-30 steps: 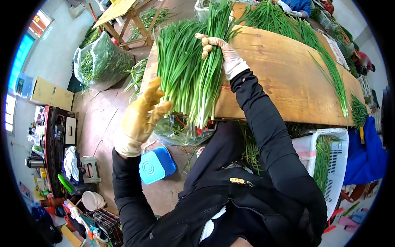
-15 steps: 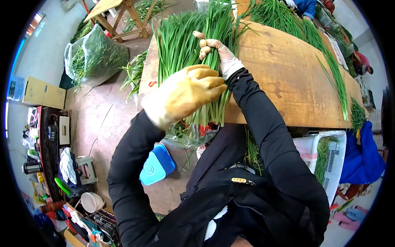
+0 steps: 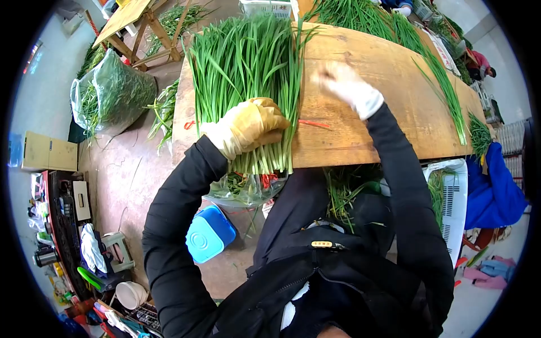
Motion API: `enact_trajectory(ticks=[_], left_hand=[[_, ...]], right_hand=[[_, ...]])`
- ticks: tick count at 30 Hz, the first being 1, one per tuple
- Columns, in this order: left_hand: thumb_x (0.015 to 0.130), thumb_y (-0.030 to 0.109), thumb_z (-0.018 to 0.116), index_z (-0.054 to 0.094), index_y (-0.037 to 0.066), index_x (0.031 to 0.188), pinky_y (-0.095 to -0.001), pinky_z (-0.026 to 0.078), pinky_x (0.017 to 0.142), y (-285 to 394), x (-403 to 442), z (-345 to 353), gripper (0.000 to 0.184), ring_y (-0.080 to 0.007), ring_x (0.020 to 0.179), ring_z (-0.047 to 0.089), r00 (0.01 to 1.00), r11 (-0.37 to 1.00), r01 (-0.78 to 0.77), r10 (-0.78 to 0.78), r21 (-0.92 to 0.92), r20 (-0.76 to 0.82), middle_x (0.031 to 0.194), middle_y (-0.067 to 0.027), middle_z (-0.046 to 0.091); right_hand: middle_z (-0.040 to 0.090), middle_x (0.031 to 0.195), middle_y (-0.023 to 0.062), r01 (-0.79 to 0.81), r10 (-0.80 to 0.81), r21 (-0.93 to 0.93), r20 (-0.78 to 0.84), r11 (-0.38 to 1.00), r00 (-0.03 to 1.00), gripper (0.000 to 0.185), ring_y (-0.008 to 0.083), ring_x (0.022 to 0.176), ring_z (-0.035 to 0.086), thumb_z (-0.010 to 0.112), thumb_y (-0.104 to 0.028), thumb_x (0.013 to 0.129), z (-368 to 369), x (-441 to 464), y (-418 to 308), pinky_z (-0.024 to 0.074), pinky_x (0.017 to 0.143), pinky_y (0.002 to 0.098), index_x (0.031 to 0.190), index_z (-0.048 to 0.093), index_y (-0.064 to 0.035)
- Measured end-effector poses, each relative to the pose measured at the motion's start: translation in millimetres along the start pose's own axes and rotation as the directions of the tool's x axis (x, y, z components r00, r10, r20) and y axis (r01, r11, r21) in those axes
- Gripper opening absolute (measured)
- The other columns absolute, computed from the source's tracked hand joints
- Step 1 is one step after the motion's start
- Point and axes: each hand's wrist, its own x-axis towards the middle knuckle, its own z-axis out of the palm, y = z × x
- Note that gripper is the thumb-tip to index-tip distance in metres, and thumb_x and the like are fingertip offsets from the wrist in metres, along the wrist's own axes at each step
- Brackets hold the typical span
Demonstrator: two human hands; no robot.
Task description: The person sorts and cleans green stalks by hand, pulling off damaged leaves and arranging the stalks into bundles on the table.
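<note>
My left hand (image 3: 256,127), in a yellow-palmed work glove, curls over the lower stems of a wide layer of green garlic chives (image 3: 242,62) at the left end of the wooden table. The leaves point away from me and the pale cut ends reach the near edge. My right hand (image 3: 341,81), in a thin whitish glove, is off the chives and above the tabletop to their right. Motion smears its fingers, and nothing can be made out in them. A red tie strip (image 3: 314,123) pokes out on the right of the chives.
More chives (image 3: 360,22) lie along the far side of the wooden table (image 3: 360,135). A clear bag of greens (image 3: 115,93) stands left on the floor. A blue plastic container (image 3: 211,234) sits below, a white crate (image 3: 453,197) at right. A co-worker's glove shows at the top.
My right hand has let go of the chives and swung right over the table. My left hand has come down onto the stems. The red strip on the right has come into view.
</note>
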Motion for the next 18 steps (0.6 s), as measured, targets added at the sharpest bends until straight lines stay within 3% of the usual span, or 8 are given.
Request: enact_trajectory(ticks=[2,4,10,12,13,14,16,18], left_hand=[[0.069,0.019,0.063,0.056,0.008,0.098,-0.0359,0.043,0.076,2.8,2.0,-4.7,0.031,-0.0269,0.085,0.053,0.999,0.999,0.047,-0.047,0.006,0.019,0.087,-0.0095,0.057],[0.069,0.02,0.064,0.056,0.008,0.099,-0.0363,0.043,0.077,1.6,2.4,-4.1,0.033,-0.0278,0.087,0.053,0.997,0.997,0.076,-0.076,-0.02,0.024,0.089,-0.0103,0.057],[0.072,0.016,0.062,0.054,0.007,0.107,-0.037,0.043,0.076,-5.1,-0.6,-0.8,0.037,-0.0292,0.086,0.053,1.0,0.996,0.019,-0.02,-0.089,-0.011,0.09,-0.0121,0.057],[0.073,0.016,0.062,0.055,0.007,0.106,-0.0372,0.043,0.076,-6.3,-0.8,-1.3,0.035,-0.0292,0.085,0.053,1.0,0.992,0.003,-0.004,-0.125,-0.005,0.091,-0.0122,0.057],[0.073,0.017,0.061,0.056,0.006,0.104,-0.0369,0.043,0.076,-5.9,-0.5,-1.5,0.033,-0.0286,0.085,0.054,1.0,0.993,0.011,-0.01,-0.114,0.005,0.089,-0.0117,0.058],[0.073,0.017,0.061,0.056,0.006,0.104,-0.0369,0.043,0.076,-5.4,0.6,-1.9,0.033,-0.0286,0.085,0.054,1.0,0.994,0.02,-0.019,-0.111,0.003,0.089,-0.0117,0.058],[0.073,0.017,0.06,0.056,0.005,0.103,-0.0367,0.043,0.076,-6.4,2.7,-2.3,0.032,-0.028,0.084,0.054,1.0,0.986,-0.018,0.021,-0.165,0.014,0.088,-0.0111,0.058],[0.07,0.019,0.062,0.059,0.008,0.099,-0.0356,0.044,0.075,-7.5,2.5,-0.4,0.031,-0.0279,0.085,0.055,1.0,0.989,0.022,-0.021,-0.147,0.008,0.086,-0.0111,0.059]], right_hand=[[0.057,0.09,0.0134,0.224,-0.214,-0.296,0.068,0.928,0.974,0.047,0.0255,0.086,0.055,0.057,-0.048,0.075,24.6,-30.3,12.5,0.0449,0.073,0.0343,0.088,0.056,-0.0024],[0.056,0.086,0.0142,0.216,-0.187,-0.527,0.108,0.822,0.976,0.045,0.0288,0.085,0.055,0.058,-0.047,0.072,47.7,-45.0,6.7,0.0452,0.07,0.0369,0.083,0.056,-0.0033],[0.055,0.08,0.0128,0.206,-0.164,-0.37,0.14,0.906,0.976,0.022,0.0304,0.077,0.055,0.054,-0.027,0.079,62.0,-51.0,6.1,0.0452,0.066,0.0392,0.082,0.057,-0.0055],[0.057,0.074,0.0098,0.266,-0.399,-0.552,-0.133,0.79,0.907,0.021,0.03,0.072,0.056,0.055,-0.026,0.078,62.2,-56.5,0.3,0.0456,0.063,0.0397,0.087,0.059,-0.0073],[0.055,0.071,0.0057,0.287,-0.573,-0.624,-0.319,0.727,0.755,0.024,0.0263,0.067,0.055,0.058,-0.028,0.077,62.7,-62.8,-5.5,0.0462,0.059,0.0357,0.093,0.06,-0.0099],[0.055,0.071,0.0057,0.297,-0.579,-0.623,-0.314,0.723,0.752,0.024,0.0263,0.067,0.055,0.058,-0.028,0.077,62.7,-72.3,-18.3,0.0462,0.059,0.0357,0.093,0.06,-0.0099],[0.055,0.081,0.0071,0.639,-0.665,-0.186,-0.247,0.746,0.704,0.036,0.023,0.078,0.054,0.059,-0.04,0.073,69.4,-91.9,-42.1,0.0461,0.066,0.0344,0.093,0.056,-0.0096],[0.053,0.08,0.0047,0.653,-0.692,-0.227,-0.23,0.722,0.685,0.044,0.0203,0.077,0.053,0.061,-0.047,0.068,86.7,-105.1,-66.4,0.0461,0.064,0.0311,0.093,0.056,-0.0107]])
